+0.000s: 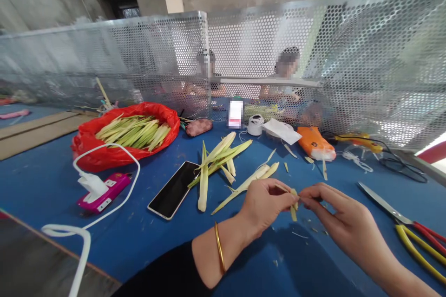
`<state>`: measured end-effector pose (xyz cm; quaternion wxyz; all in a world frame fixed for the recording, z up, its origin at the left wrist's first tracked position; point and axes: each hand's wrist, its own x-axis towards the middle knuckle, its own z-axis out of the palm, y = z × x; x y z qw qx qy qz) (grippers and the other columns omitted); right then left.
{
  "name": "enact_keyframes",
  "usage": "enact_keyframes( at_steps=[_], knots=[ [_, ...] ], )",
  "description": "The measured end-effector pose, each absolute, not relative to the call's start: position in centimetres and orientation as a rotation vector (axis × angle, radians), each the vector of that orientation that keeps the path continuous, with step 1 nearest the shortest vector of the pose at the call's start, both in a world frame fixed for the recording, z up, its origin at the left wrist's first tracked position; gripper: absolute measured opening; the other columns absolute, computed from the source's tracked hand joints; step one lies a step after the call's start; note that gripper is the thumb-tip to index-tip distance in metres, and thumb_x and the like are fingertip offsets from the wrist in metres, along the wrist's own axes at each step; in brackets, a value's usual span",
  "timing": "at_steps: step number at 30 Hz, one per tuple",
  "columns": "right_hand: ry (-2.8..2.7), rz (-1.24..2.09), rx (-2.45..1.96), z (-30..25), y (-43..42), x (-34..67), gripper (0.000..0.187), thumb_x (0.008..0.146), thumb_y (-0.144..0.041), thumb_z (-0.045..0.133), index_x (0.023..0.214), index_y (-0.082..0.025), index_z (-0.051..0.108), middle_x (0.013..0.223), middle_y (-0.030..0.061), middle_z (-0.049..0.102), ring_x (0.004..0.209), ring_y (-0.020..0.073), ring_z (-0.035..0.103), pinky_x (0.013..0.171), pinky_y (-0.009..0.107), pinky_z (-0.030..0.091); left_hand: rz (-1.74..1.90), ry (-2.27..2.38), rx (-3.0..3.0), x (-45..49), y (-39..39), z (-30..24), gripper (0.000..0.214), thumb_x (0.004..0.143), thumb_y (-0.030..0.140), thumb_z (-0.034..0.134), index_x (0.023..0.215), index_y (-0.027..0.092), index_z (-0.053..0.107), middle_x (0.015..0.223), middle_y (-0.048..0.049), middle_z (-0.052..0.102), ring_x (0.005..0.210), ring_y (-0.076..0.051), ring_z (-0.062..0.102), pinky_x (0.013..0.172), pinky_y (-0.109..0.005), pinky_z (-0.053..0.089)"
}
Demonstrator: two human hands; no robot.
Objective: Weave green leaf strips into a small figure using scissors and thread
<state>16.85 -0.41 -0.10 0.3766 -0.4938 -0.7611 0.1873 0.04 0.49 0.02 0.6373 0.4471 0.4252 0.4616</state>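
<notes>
Both hands are up front, low over the blue table (52,181). The left hand (265,204) and the right hand (343,220) meet fingertip to fingertip, with a short pale leaf strip (293,208) between them. The left grip has thumb and forefinger pressed together on the strip's upper part. The right grip pinches it from the other side, the remaining fingers loosely curled. The strip's lower end points down at the table; whether it touches, I cannot tell. A gold bangle (219,247) sits on the left wrist.

Now the room around them. Under the wrists and toward the near edge there is bare blue table, with only tiny scraps. Close on the right lie the scissors (411,222) with red and yellow handles, near the table's right edge, their blade tip aimed back toward the far left. Left of the left hand, loose leaves (216,160) fan out, and one long piece ends just beside the knuckles. Past them a phone (173,189) lies flat with its screen dark. Farther left is a pink power bank (104,192), and its white cable (81,236) loops down to the near edge. A red bag (90,148) full of leaves sits well apart at the back left. A perforated metal screen (139,55) walls off the far edge, with people seated behind it.
</notes>
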Motion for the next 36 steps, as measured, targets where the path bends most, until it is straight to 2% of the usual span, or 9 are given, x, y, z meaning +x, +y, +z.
enact_keyframes(
  at_steps=[3, 7, 16, 18, 21, 24, 27, 31, 36],
  knots=[
    [-1.822, 0.924, -1.366, 0.5, -0.1, 16.9, 0.03, 0.081, -0.047, 0.059, 0.068, -0.02, 0.062, 0.06, 0.0001, 0.058, 0.058, 0.0151, 0.054, 0.056, 0.025, 0.043, 1.143, 1.069, 1.47, 0.0, 0.3, -0.3, 0.008, 0.069, 0.02, 0.063, 0.073, 0.017, 0.07, 0.064, -0.0009, 0.068, 0.057, -0.012, 0.059, 0.056, -0.023, 0.044],
    [-1.617, 1.437, -1.353, 1.0, 0.3, 17.5, 0.031, 0.074, -0.047, 0.067, 0.066, -0.017, 0.065, 0.06, -0.0003, 0.056, 0.056, 0.0125, 0.051, 0.057, 0.024, 0.041, 1.19, 1.119, 2.07, -0.2, -0.1, -0.7, 0.013, 0.074, 0.015, 0.058, 0.074, 0.019, 0.07, 0.073, -0.0019, 0.072, 0.066, -0.014, 0.064, 0.062, -0.023, 0.045],
    [-1.497, 1.625, -1.309, 0.8, 0.3, 17.9, 0.031, 0.071, -0.046, 0.073, 0.064, -0.016, 0.067, 0.058, 0.0002, 0.057, 0.054, 0.0118, 0.05, 0.055, 0.024, 0.041, 1.211, 1.143, 2.564, 0.1, -0.8, -1.3, 0.011, 0.077, 0.016, 0.054, 0.071, 0.018, 0.064, 0.069, -0.0031, 0.07, 0.066, -0.016, 0.065, 0.062, -0.026, 0.047],
    [-1.44, 1.585, -1.294, 0.5, 0.5, 17.9, 0.037, 0.074, -0.053, 0.068, 0.067, -0.017, 0.068, 0.062, 0.0024, 0.06, 0.056, 0.0138, 0.052, 0.056, 0.026, 0.044, 1.255, 1.133, 2.478, -0.2, -0.6, -0.3, 0.012, 0.076, 0.016, 0.055, 0.071, 0.018, 0.066, 0.069, -0.0038, 0.07, 0.066, -0.017, 0.065, 0.063, -0.027, 0.047],
    [-1.432, 1.237, -1.352, -0.4, 1.1, 17.8, 0.04, 0.072, -0.057, 0.066, 0.078, -0.019, 0.071, 0.071, 0.0051, 0.066, 0.066, 0.0185, 0.059, 0.064, 0.03, 0.048, 1.388, 1.185, 1.922, -2.2, 0.6, 2.4, 0.013, 0.075, 0.02, 0.058, 0.072, 0.019, 0.07, 0.067, -0.0027, 0.071, 0.062, -0.014, 0.063, 0.063, -0.026, 0.048],
    [-1.62, 0.873, -1.411, -1.2, 1.9, 16.6, 0.035, 0.07, -0.053, 0.069, 0.084, -0.02, 0.072, 0.074, 0.0048, 0.069, 0.072, 0.0214, 0.062, 0.067, 0.03, 0.049, 1.511, 1.058, 1.256, -6.1, 2.6, 5.3, 0.009, 0.07, 0.023, 0.064, 0.066, 0.017, 0.07, 0.068, -0.0034, 0.07, 0.063, -0.013, 0.064, 0.064, -0.025, 0.05],
    [-1.875, 0.722, -1.268, -1.3, 3.0, 13.9, 0.026, 0.079, -0.046, 0.062, 0.084, -0.023, 0.072, 0.083, 0.0047, 0.07, 0.078, 0.0218, 0.064, 0.071, 0.03, 0.049, 1.651, 0.926, 0.837, -9.8, 4.4, 6.7, 0.013, 0.064, 0.028, 0.072, 0.067, 0.015, 0.069, 0.07, -0.0038, 0.07, 0.064, -0.011, 0.064, 0.065, -0.023, 0.05],
    [-2.14, 0.582, -1.162, -1.2, 5.0, 9.3, 0.022, 0.085, -0.038, 0.055, 0.082, -0.024, 0.072, 0.086, 0.0038, 0.067, 0.079, 0.0188, 0.062, 0.073, 0.029, 0.046, 1.669, 0.861, 0.603, -11.2, 5.0, 6.5, 0.015, 0.061, 0.025, 0.074, 0.068, 0.014, 0.068, 0.07, -0.0026, 0.069, 0.06, -0.009, 0.062, 0.062, -0.021, 0.049],
    [-2.266, 0.594, -1.339, -1.9, 6.7, 4.6, 0.013, 0.074, -0.031, 0.068, 0.065, -0.022, 0.071, 0.069, 0.0011, 0.059, 0.064, 0.0159, 0.055, 0.061, 0.027, 0.037, 1.604, 0.802, 0.659, -10.2, 4.5, 6.0, 0.016, 0.062, 0.026, 0.074, 0.066, 0.013, 0.066, 0.07, -0.0019, 0.068, 0.061, -0.009, 0.061, 0.064, -0.023, 0.049]
  ],
)
